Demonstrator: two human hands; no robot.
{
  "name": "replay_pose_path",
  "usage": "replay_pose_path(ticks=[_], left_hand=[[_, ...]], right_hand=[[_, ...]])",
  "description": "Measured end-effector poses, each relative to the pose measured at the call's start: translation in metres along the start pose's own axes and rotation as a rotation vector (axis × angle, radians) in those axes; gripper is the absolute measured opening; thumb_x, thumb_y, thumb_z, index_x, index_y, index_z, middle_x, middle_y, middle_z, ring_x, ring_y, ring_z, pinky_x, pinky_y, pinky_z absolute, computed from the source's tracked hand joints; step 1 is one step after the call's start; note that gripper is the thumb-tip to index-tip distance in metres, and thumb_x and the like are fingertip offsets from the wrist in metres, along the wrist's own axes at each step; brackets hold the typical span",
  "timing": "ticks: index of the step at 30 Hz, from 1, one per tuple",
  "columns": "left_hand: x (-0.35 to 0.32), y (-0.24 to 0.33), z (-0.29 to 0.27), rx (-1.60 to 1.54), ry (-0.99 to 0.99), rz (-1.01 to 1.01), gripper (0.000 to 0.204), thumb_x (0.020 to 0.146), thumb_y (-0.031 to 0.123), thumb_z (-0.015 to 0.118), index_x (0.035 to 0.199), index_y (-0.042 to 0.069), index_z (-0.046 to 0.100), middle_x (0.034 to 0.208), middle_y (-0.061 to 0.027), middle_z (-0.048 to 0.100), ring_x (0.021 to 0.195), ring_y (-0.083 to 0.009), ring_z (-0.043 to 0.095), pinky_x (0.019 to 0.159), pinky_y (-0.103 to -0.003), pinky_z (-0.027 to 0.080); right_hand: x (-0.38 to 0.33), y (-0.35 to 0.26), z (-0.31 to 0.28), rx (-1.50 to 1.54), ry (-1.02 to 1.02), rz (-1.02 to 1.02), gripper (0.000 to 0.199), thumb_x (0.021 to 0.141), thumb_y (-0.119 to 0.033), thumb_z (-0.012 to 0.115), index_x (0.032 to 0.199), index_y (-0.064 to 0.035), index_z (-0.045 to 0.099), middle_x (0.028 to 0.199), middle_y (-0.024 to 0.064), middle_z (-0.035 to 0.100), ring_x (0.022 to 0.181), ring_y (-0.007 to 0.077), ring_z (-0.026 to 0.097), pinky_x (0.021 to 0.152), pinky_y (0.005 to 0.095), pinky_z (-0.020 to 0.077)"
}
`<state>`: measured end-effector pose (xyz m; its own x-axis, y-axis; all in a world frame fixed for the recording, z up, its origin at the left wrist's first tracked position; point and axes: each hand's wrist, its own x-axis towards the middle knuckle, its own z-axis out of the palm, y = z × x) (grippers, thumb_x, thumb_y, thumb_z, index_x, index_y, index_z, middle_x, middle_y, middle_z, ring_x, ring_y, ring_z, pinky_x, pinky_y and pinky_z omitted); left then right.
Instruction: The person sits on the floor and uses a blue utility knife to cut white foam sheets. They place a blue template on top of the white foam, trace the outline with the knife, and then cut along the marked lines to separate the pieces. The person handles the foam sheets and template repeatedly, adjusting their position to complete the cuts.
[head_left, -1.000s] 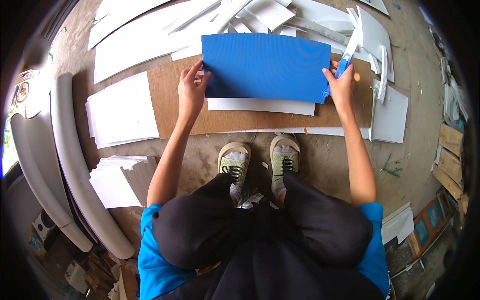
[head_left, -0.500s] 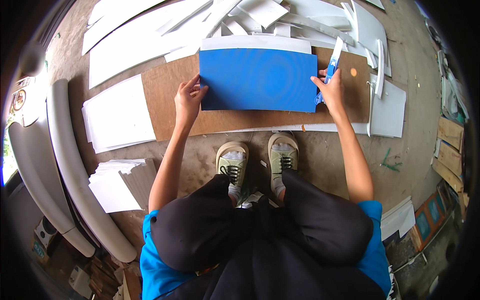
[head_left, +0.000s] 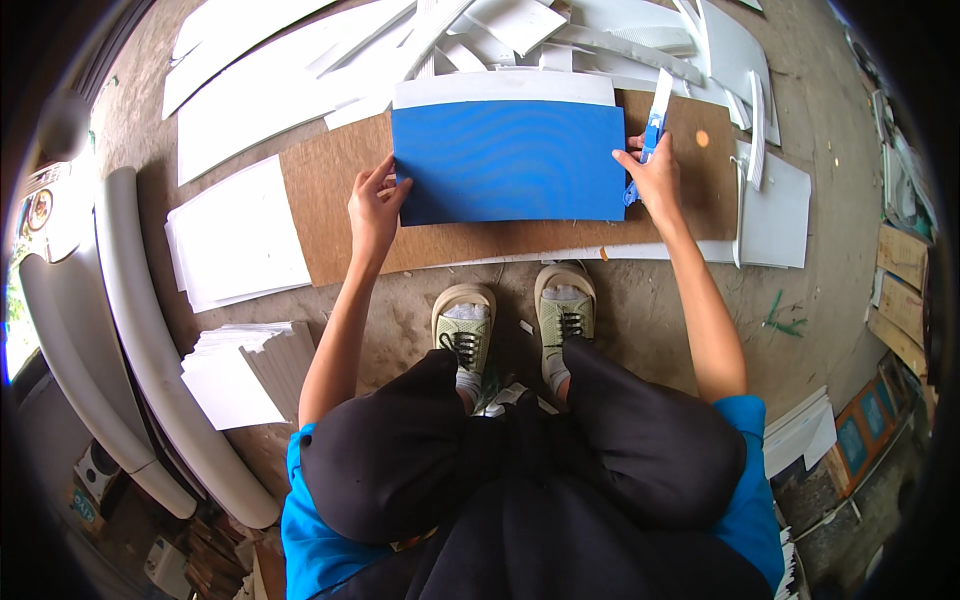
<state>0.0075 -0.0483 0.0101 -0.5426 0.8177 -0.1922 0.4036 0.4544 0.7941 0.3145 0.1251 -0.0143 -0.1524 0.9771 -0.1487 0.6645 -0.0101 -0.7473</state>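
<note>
A blue rectangular sheet (head_left: 510, 160) lies over a white sheet (head_left: 505, 90), whose far margin shows beyond the blue edge. Both rest above a brown wooden board (head_left: 335, 200). My left hand (head_left: 375, 208) pinches the blue sheet's left edge between thumb and fingers. At the right edge, my right hand (head_left: 657, 178) has its thumb against the sheet while it grips a blue utility knife (head_left: 653, 135). The knife's pale blade points away from me. My fingers behind the sheet are partly hidden.
White offcuts and strips (head_left: 520, 25) are heaped beyond the board. White sheets (head_left: 235, 235) lie at its left end, and a stack of white pieces (head_left: 235, 385) stands nearer me. Long pale rolls (head_left: 165, 340) line the left side. My feet (head_left: 465, 320) are just before the board.
The blue sheet, with the white one beneath, has shifted slightly left. My right hand and the knife have moved a little left with it; my left hand keeps its hold.
</note>
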Motion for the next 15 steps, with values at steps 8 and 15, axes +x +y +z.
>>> replay_pose_path(ticks=[8, 15], left_hand=[[-0.003, -0.001, 0.002, 0.06, 0.037, 0.037, 0.038, 0.078, 0.009, 0.063, 0.114, 0.003, 0.054, 0.096, -0.0123, 0.053, 0.083, -0.0166, 0.058, 0.071, -0.027, 0.053], [-0.007, -0.001, 0.012, 0.222, 0.074, 0.14, 0.043, 0.079, 0.01, 0.061, 0.119, 0.001, 0.048, 0.101, -0.0153, 0.048, 0.084, -0.0216, 0.057, 0.07, -0.03, 0.051]], right_hand=[[-0.001, 0.002, 0.001, -0.015, 0.008, -0.021, 0.045, 0.066, -0.019, 0.074, 0.092, -0.002, 0.042, 0.087, 0.009, 0.061, 0.073, 0.0215, 0.061, 0.064, 0.0339, 0.0496], [-0.001, 0.001, -0.001, -0.036, -0.011, -0.008, 0.048, 0.065, -0.02, 0.075, 0.093, -0.0009, 0.042, 0.085, 0.0099, 0.061, 0.071, 0.0226, 0.062, 0.064, 0.0331, 0.0492]])
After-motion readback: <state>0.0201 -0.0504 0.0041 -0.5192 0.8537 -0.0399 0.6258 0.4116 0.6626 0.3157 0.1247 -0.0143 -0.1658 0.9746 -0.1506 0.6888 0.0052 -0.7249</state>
